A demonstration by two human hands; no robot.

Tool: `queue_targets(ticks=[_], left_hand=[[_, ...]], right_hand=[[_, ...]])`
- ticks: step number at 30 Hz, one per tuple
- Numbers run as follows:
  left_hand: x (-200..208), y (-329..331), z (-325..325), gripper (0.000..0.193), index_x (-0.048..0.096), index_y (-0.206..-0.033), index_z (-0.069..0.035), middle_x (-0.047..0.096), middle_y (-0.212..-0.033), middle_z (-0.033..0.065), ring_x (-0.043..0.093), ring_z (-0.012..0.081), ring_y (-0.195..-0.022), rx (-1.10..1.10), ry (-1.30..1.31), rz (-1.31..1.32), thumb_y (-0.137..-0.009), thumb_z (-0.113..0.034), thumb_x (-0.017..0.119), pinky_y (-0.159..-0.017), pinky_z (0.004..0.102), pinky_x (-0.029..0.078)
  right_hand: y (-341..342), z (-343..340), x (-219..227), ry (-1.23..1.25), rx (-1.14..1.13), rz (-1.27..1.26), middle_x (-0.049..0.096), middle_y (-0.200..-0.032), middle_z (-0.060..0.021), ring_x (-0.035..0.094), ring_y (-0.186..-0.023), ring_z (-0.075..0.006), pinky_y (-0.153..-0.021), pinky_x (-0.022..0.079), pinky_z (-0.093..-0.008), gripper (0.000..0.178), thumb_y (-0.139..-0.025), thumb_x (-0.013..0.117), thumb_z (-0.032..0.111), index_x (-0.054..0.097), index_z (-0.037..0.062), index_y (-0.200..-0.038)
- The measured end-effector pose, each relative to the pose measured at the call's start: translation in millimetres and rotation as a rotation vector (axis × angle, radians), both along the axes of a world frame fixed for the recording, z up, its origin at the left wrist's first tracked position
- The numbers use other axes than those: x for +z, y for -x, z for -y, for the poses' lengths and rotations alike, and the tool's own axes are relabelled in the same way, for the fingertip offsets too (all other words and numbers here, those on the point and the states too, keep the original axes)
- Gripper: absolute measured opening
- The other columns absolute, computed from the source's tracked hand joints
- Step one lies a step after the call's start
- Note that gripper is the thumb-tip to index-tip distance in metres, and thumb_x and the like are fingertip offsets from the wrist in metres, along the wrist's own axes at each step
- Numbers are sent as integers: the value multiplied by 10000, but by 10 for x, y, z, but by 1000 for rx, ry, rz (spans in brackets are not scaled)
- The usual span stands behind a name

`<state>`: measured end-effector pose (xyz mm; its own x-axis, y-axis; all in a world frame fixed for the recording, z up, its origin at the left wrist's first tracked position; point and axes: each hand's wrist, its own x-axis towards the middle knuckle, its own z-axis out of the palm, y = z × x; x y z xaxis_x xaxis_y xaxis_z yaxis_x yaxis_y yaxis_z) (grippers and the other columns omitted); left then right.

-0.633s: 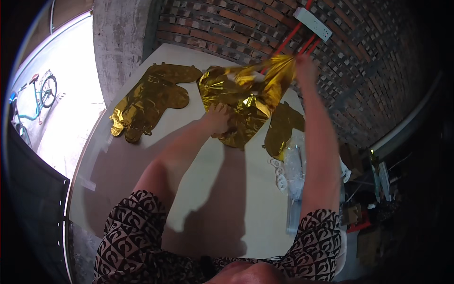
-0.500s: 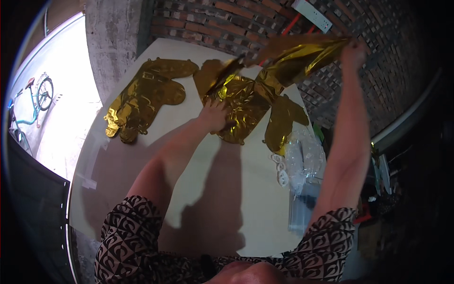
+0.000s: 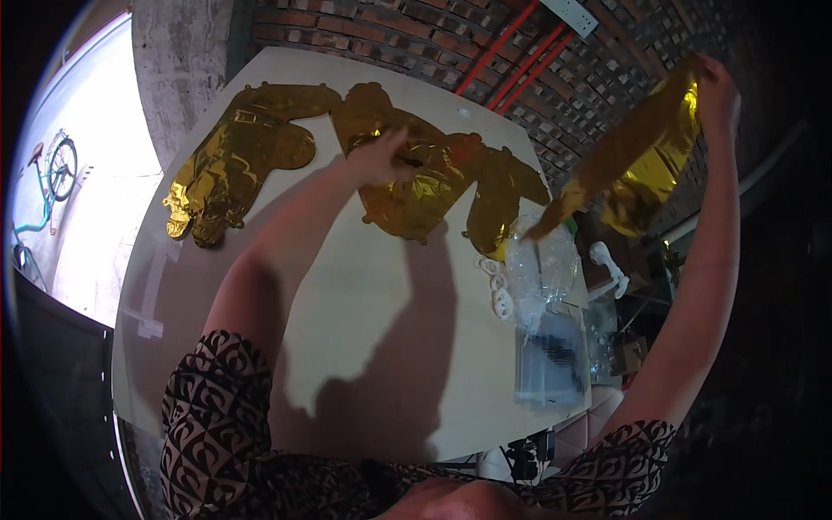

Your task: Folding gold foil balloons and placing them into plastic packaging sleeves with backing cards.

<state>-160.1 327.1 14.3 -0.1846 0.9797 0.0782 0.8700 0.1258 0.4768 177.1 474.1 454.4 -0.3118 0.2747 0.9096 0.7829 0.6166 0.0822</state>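
Note:
My right hand [image 3: 716, 94] is raised high at the right and grips a flat gold foil balloon [image 3: 637, 165], which hangs down and left from it above the table's right edge. My left hand [image 3: 382, 156] reaches across the white table [image 3: 347, 295] and rests on another gold foil balloon [image 3: 416, 186] lying in the middle of a row. Further gold foil balloons lie flat at the far left [image 3: 234, 160] and at the right [image 3: 498, 195] of that row.
A clear plastic bag [image 3: 548, 325] and a small white plastic piece [image 3: 500, 290] lie near the table's right edge. A brick wall [image 3: 520, 43] with red pipes [image 3: 511, 48] stands behind the table. A concrete pillar [image 3: 178, 61] rises at the back left.
My right hand has swung to the right and outward, carrying the gold foil balloon away from the pile past the table's edge. My left hand stays on the balloons on the table.

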Motion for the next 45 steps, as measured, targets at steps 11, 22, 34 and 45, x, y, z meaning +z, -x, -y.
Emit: queue_targets(ticks=[11,22,34,45], left_hand=[[29,223,153,805,299,-1522,-107,465,-1453,182,500,359,-1285,318,-307,1648,-931,-526,649,-1039,539,437],[-101,-829,1335,1081,371,-1489,-65,556,-1343,217,610,386,-1178,-336,265,1934,-790,-884,464,-968,558,508],[-18,-310,2515,343,627,-1264,-30,680,-1134,39,655,136,-973,89,-89,1404,-973,-212,628,-903,341,523],[-373,-282,2961,600,574,-1335,-73,636,-1255,157,641,328,-1097,655,-355,162,-796,-203,805,-910,414,517]], right_hand=[[111,1231,-820,-32,351,200,736,-990,-74,714,-896,-158,-781,547,-294,195,-955,674,169,685,94,-1135],[-929,3024,-2701,328,605,722,710,-908,-88,669,-749,-263,-617,530,-352,68,-766,699,95,702,107,-834],[-828,3219,-4192,682,1170,649,666,-1246,-114,657,-1097,-308,-941,537,-418,372,-854,750,273,658,55,-1141],[-686,2719,-4515,835,599,715,342,-1567,-234,315,-1456,-411,-1207,227,-510,663,-912,671,315,445,13,-1458]])
